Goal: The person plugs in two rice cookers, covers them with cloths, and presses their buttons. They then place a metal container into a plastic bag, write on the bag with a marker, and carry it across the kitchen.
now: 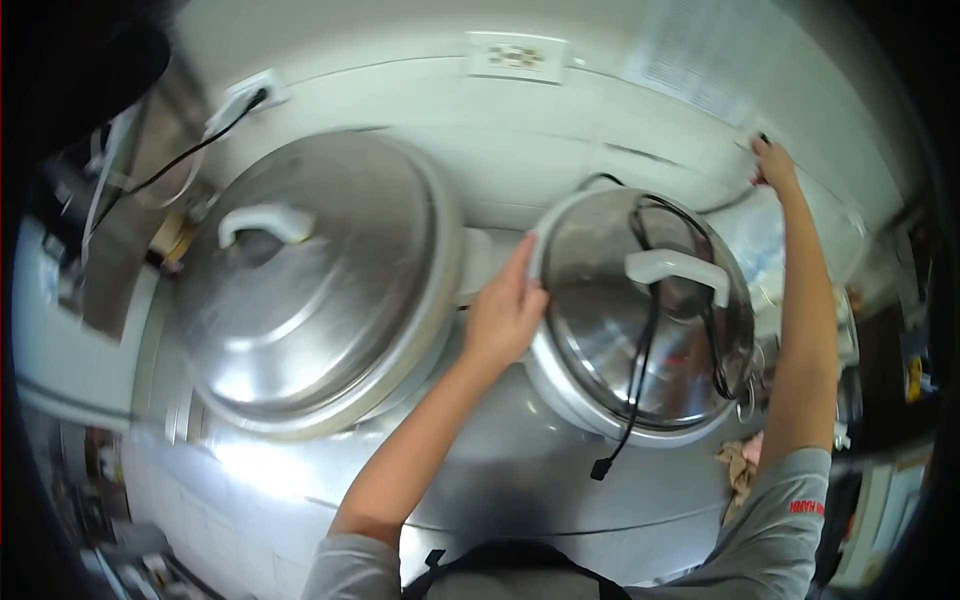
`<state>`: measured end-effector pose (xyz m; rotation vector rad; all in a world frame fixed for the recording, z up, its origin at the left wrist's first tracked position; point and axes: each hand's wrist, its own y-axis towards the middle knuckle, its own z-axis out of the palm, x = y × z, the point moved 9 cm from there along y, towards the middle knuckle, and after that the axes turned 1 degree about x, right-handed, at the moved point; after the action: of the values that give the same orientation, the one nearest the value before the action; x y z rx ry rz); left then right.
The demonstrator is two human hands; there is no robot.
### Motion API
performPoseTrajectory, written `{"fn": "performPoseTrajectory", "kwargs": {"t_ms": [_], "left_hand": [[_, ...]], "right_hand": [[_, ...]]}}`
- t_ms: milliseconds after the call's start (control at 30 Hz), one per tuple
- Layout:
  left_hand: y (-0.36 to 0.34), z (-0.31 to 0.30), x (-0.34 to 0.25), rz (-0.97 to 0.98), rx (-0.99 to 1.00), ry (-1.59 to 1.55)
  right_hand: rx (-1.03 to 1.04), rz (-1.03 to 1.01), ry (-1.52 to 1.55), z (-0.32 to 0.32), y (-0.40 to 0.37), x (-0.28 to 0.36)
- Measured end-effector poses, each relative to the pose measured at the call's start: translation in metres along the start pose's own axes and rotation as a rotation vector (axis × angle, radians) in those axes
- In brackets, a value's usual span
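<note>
My left hand rests against the left rim of the smaller round cooker, its fingers closed around the edge near the wall side. This cooker has a shiny metal lid with a white handle. A black cord is looped over the lid, and its plug hangs past the front rim. At the upper right, my right hand is pinched on a small dark plug against the wall. A dark cord runs from near that hand toward the back of the smaller cooker.
A larger lidded cooker stands at the left on the metal counter. One wall outlet is at top center, with another holding a black plug at upper left. A crumpled cloth lies at the right.
</note>
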<state>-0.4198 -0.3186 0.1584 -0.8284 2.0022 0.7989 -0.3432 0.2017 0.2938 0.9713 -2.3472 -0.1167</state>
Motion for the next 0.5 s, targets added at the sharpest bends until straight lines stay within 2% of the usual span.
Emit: {"fn": "performPoseTrajectory", "kwargs": {"t_ms": [33, 67, 133, 200, 267, 333, 367, 433, 467, 500], "left_hand": [[0.000, -0.002, -0.001, 0.032, -0.033, 0.004], [-0.001, -0.003, -0.002, 0.060, -0.063, 0.006], [-0.004, -0.005, -0.003, 0.029, -0.060, 0.008], [-0.008, -0.013, -0.007, 0.165, -0.175, -0.038], [-0.053, -0.021, -0.005, 0.236, -0.236, -0.046], [-0.116, -0.033, -0.013, 0.282, -0.254, 0.003], [-0.151, -0.034, 0.000, 0.242, -0.171, -0.042], [-0.221, -0.031, 0.076, -0.081, -0.063, -0.221], [-0.255, -0.033, 0.130, -0.309, -0.148, -0.593], [-0.289, -0.041, 0.192, -0.455, -0.191, -0.637]], "right_hand": [[0.018, 0.098, 0.198, 0.003, 0.004, -0.011], [0.145, 0.086, 0.158, 0.010, 0.014, -0.021], [0.082, 0.182, -0.164, -0.003, -0.024, 0.016], [-0.114, 0.010, -0.440, 0.005, 0.029, -0.020], [-0.202, -0.162, -0.481, -0.012, -0.047, 0.059], [-0.228, -0.471, -0.119, -0.029, -0.151, 0.128], [-0.149, -0.559, -0.025, -0.032, -0.205, 0.154], [-0.024, -0.480, 0.178, -0.035, -0.315, 0.190], [0.061, -0.391, 0.291, -0.029, -0.363, 0.200], [0.092, -0.365, 0.399, -0.023, -0.403, 0.209]]}}
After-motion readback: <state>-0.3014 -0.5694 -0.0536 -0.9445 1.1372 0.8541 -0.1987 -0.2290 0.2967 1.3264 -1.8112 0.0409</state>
